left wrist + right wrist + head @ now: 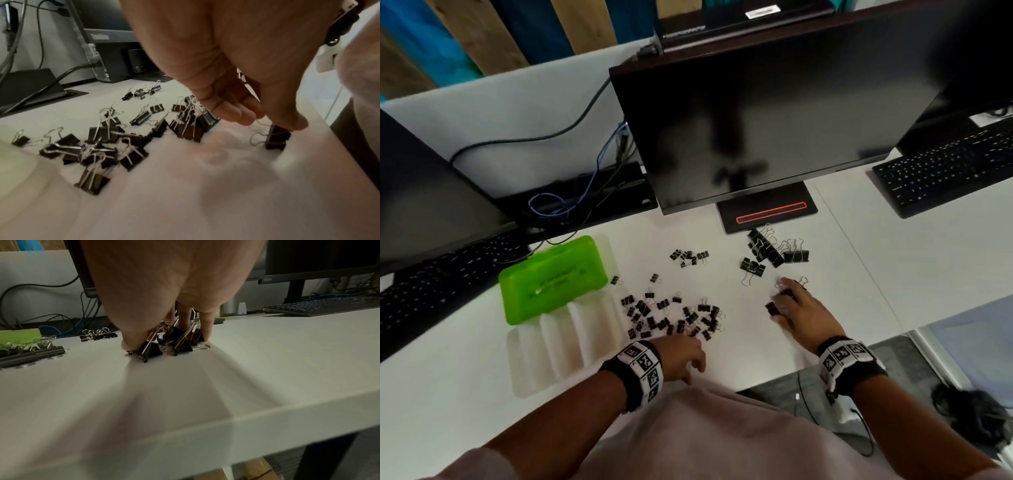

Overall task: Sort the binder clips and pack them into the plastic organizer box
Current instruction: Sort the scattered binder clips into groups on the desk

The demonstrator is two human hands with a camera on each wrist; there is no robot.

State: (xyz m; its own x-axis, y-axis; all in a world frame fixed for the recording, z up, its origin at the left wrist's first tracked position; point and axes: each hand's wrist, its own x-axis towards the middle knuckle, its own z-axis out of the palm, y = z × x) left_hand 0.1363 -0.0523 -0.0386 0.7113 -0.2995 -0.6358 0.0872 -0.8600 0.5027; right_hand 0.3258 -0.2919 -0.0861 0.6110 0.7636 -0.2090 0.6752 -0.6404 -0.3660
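The organizer box lies open at the left, its green lid (pixel 553 277) behind the clear compartment tray (pixel 565 342). Black binder clips lie in groups on the white desk: a spread of small ones (pixel 674 315), a few tiny ones (pixel 690 257), and large ones (pixel 770 250). My left hand (pixel 693 368) is near the desk's front edge, thumb and fingers pinching one small clip (pixel 275 138) that sits on the desk. My right hand (pixel 782 301) reaches down with thumb and fingers curled round a cluster of medium clips (pixel 149 350).
A dark monitor (pixel 756 120) on a stand base (pixel 767 212) stands just behind the clips. Keyboards lie at far right (pixel 945 171) and far left (pixel 441 284). Cables (pixel 585 192) run behind the box. The desk's front edge (pixel 267 415) is close to both wrists.
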